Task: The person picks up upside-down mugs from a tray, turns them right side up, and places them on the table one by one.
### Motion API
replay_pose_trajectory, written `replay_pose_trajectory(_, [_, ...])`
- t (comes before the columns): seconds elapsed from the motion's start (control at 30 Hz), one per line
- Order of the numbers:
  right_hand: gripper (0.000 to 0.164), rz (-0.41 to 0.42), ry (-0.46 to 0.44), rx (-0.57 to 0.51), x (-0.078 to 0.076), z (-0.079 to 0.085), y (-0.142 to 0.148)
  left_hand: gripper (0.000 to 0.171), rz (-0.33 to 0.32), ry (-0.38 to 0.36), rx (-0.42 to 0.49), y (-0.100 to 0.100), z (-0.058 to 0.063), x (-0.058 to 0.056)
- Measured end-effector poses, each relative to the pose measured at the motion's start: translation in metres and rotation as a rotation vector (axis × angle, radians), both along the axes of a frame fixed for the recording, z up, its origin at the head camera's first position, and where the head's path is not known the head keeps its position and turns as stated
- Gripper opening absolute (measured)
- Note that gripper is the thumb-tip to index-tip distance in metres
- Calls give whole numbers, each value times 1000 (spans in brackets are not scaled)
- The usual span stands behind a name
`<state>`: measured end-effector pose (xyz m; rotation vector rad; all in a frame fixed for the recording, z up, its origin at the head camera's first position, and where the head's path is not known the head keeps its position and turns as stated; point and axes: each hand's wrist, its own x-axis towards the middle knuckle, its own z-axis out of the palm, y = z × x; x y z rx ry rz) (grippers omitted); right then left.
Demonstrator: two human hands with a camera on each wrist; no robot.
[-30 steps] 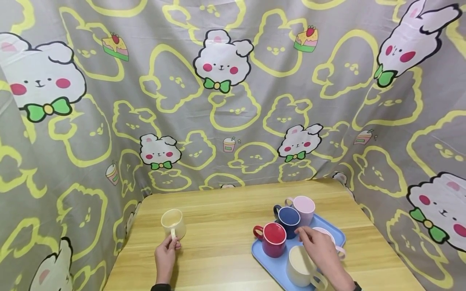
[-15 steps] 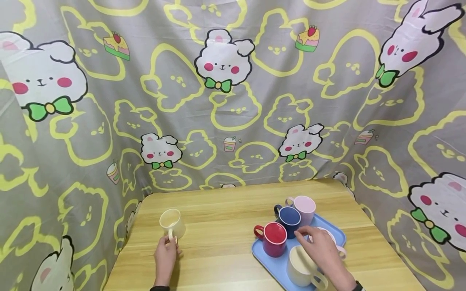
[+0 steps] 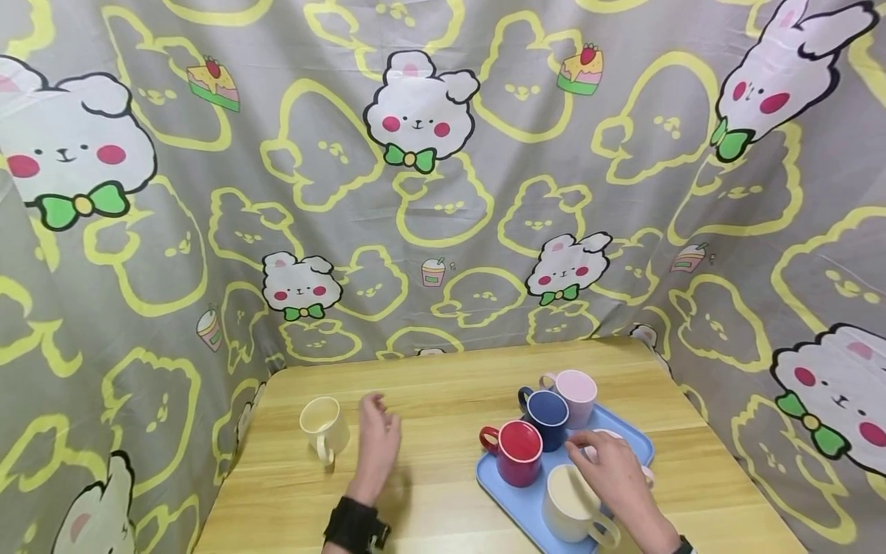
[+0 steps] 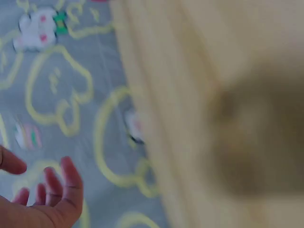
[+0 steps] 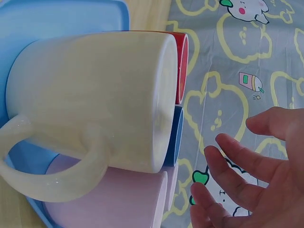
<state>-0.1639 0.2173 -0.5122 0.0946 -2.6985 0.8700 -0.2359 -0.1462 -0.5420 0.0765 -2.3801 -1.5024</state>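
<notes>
The yellow mug [image 3: 332,427] stands upright just left of the nearer left hand [image 3: 378,438]; the right hand [image 3: 612,469] is above the tray [image 3: 526,505]. Both are empty, fingers loose.

- A left cream mug [image 3: 337,432] and a right cream mug [image 3: 564,517]: two cream.
- A far pink mug [image 3: 577,408] and a near pink mug [image 5: 109,199]: two pink.
- One red mug [image 3: 519,465] and one blue mug [image 3: 551,435], making six mugs altogether.
- One tray [image 5: 66,19].
- One counter [image 3: 436,423].
- A left grip [image 3: 378,432] and a right grip [image 3: 614,469]: two.
- Two wrist straps [image 3: 353,525], one per wrist.
- Two printed cake slices [image 3: 213,85] and three printed drink cups [image 3: 433,274] in the head view.
- Patterned cloth [image 3: 443,185]: number of pieces unclear.
</notes>
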Motion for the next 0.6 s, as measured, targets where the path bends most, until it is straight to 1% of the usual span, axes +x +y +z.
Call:
replay_pose_trajectory(0.07, [9,-1,5,-3,1,-1,1,48,-99,-17,-59,20,11,-14])
replay_pose_trajectory(0.2, [8,-7,19,-6,3,1,3,45,-322,-5,-190,59,31,-46])
replay_pose_trajectory(0.27, [9,-13,12,0,4,1,5,41,-424,16,-269,79,36,-61])
replay_pose_trajectory(0.33, [9,-18,-12,8,5,1,6,37,-507,22,-351,97,37,-74])
replay_pose_trajectory(0.4, [9,-21,-37,19,7,1,8,33,-574,20,-436,114,35,-86])
replay_pose_trajectory(0.47, [9,-25,-46,23,8,1,10,34,-626,9,-517,128,33,-96])
replay_pose_trajectory(0.53, [8,-29,-27,26,7,1,11,37,-666,3,-587,141,32,-106])
replay_pose_trajectory(0.6, [7,-30,1,27,6,1,12,41,-690,1,-654,153,32,-114])
